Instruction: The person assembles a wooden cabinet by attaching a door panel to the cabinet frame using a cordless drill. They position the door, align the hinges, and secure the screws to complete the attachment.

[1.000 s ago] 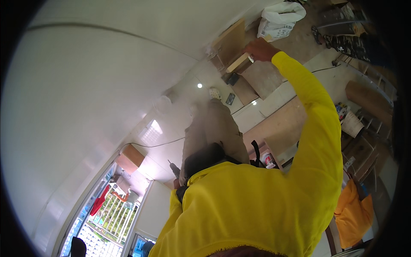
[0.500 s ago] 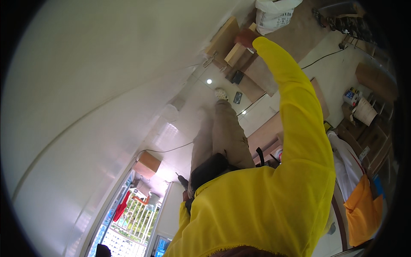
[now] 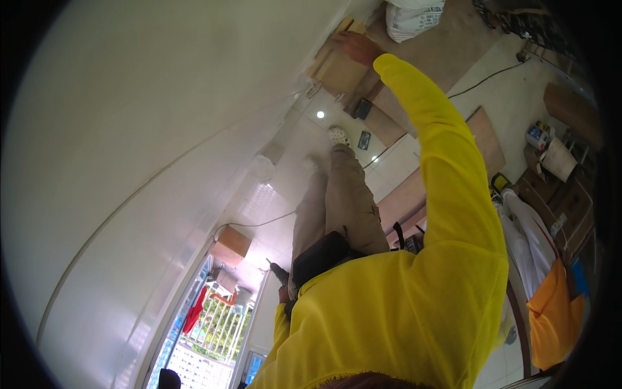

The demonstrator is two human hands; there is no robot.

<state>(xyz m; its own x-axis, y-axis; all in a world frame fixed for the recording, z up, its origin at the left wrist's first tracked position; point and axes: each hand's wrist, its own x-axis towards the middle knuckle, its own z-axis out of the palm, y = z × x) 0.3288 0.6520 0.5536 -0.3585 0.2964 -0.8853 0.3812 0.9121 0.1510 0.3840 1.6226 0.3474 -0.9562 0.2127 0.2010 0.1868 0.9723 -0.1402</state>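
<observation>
My left hand (image 3: pixel 284 295), low beside my hip, is closed round a dark power drill (image 3: pixel 279 273) whose bit points away from me. Stretched far ahead, my right hand (image 3: pixel 357 49) lies with its fingers extended over the upper part of a tan wooden board (image 3: pixel 342 72) that rests by the wall. Another light wooden piece (image 3: pixel 356 27) shows just beyond the fingers. The underside of the right hand is hidden. A black pouch (image 3: pixel 322 259) sits at my waist.
A white wall (image 3: pixel 162 110) rises on the left. A white sack (image 3: pixel 414 21) stands beyond the boards. Cables cross the tiled floor, near a small dark box (image 3: pixel 363 109). A brown carton (image 3: pixel 231 245) stands by the railed doorway. Orange cloth (image 3: pixel 554 318) hangs at right.
My right hand has moved left toward the wall. The tan board it gripped has shifted left with it, closer to the wall. My left hand keeps the drill by my hip.
</observation>
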